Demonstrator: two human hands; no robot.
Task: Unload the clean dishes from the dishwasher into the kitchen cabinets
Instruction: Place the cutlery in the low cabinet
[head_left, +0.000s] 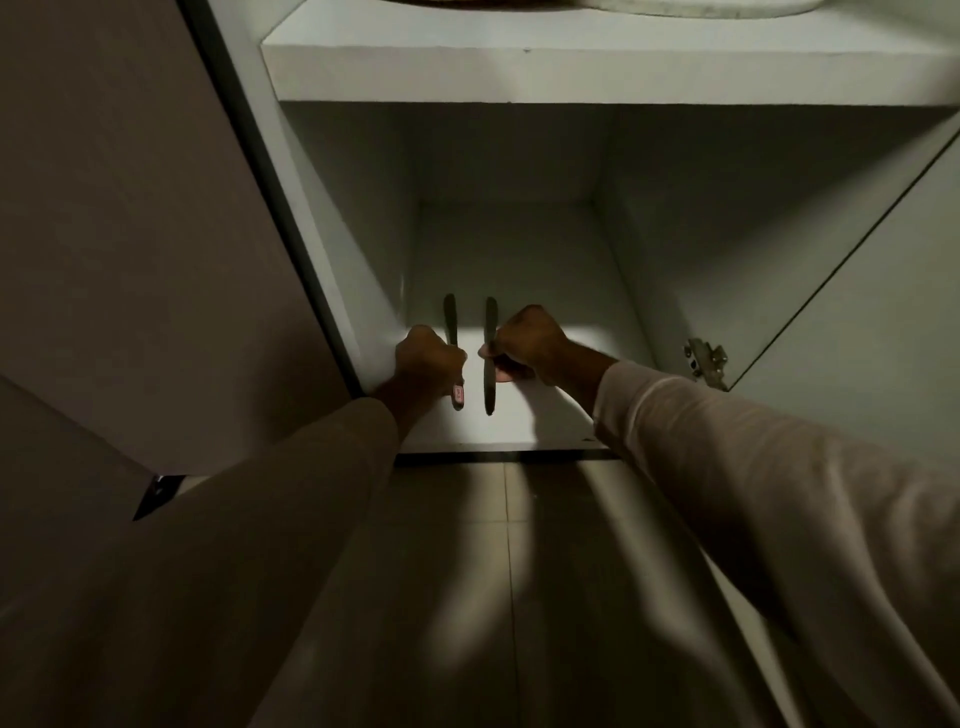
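Observation:
Both my hands reach into a low white cabinet (519, 260). My left hand (427, 364) is closed around a table knife (450, 319) whose handle end carries a small red sticker. My right hand (527, 343) grips a second table knife (490, 364) at its middle. The two knives lie parallel, a few centimetres apart, pointing into the cabinet just above or on its floor near the front edge. Whether they touch the floor I cannot tell.
A white shelf (597, 73) runs above the hands, with the rim of a pale dish (779, 4) on it. The right cabinet door (857, 322) stands open on a metal hinge (705, 361). A brown panel (130, 234) is at left, tiled floor (493, 571) below.

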